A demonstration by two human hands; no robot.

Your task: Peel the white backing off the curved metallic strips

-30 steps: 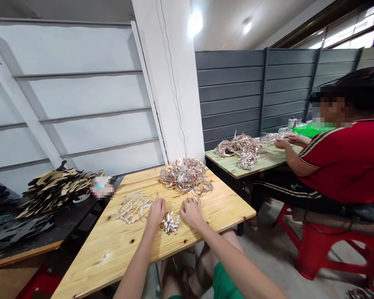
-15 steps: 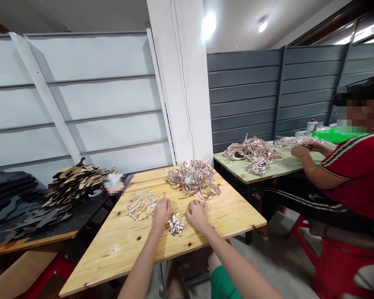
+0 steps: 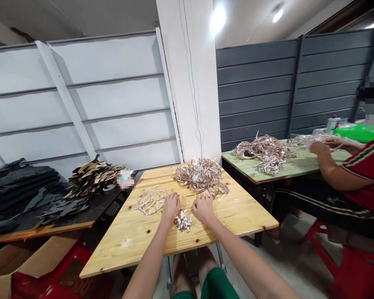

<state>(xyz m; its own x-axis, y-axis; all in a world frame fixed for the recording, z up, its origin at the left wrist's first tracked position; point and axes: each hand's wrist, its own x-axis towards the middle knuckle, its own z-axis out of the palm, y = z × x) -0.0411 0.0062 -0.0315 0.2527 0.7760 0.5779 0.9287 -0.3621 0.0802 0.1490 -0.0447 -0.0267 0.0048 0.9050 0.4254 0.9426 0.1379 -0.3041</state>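
Observation:
My left hand [image 3: 172, 204] rests low over the wooden table with its fingers curled, beside a loose tangle of pale shiny strips [image 3: 149, 201]. Across a small gap, my right hand [image 3: 203, 206] is also curled at the tabletop. Whatever lies under either hand's fingertips is too small or hidden to make out. Between and just in front of my wrists sits a little heap of short white and copper-coloured pieces [image 3: 184, 220]. Beyond my hands lies a big pile of rose-gold strips [image 3: 199, 172], with a looped bundle [image 3: 218, 189] at its near right side.
The wooden table [image 3: 127, 249] has its near edge above my knees. To the left, a dark table holds cut scraps [image 3: 92, 176] and stacked dark sheets [image 3: 25, 182]. At right, a co-worker in a red shirt handles strips at a green-topped table [image 3: 255, 177]. A pillar [image 3: 190, 83] stands behind.
The camera view has turned a little left, so everything sits further right in the picture. Both my hands stay at nearly the same place on the table, fingers still curled.

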